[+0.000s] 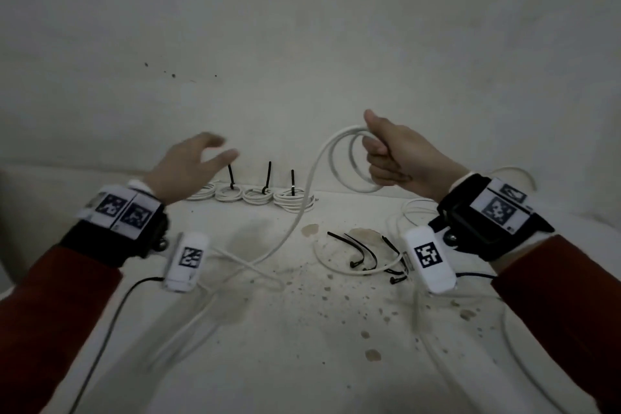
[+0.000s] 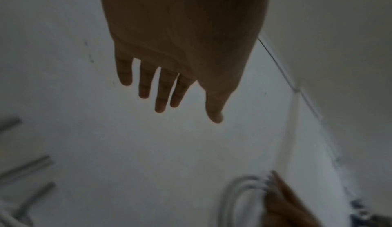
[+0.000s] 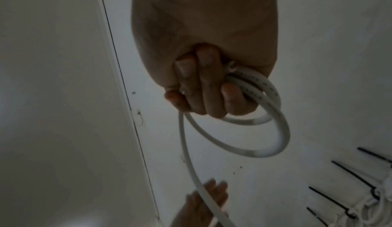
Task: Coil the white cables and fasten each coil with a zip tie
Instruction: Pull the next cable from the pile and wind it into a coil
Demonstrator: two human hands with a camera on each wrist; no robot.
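Note:
My right hand (image 1: 386,158) grips two loops of a white cable (image 1: 339,158) held up above the table; in the right wrist view its fingers (image 3: 203,86) curl round the white cable (image 3: 273,130). The cable's free length (image 1: 285,235) hangs down left to the table and trails toward me. My left hand (image 1: 198,161) hovers open and empty to the left, fingers (image 2: 161,89) spread. Several finished white coils (image 1: 262,195) with upright black zip ties (image 1: 268,175) lie in a row by the wall. Loose black zip ties (image 1: 366,255) lie on the table under my right wrist.
The white table (image 1: 302,346) is stained and speckled and meets a white wall (image 1: 302,27) at the back. More loose white cable (image 1: 416,208) lies at the right. A thin black wire (image 1: 111,312) runs from my left wrist gear toward me.

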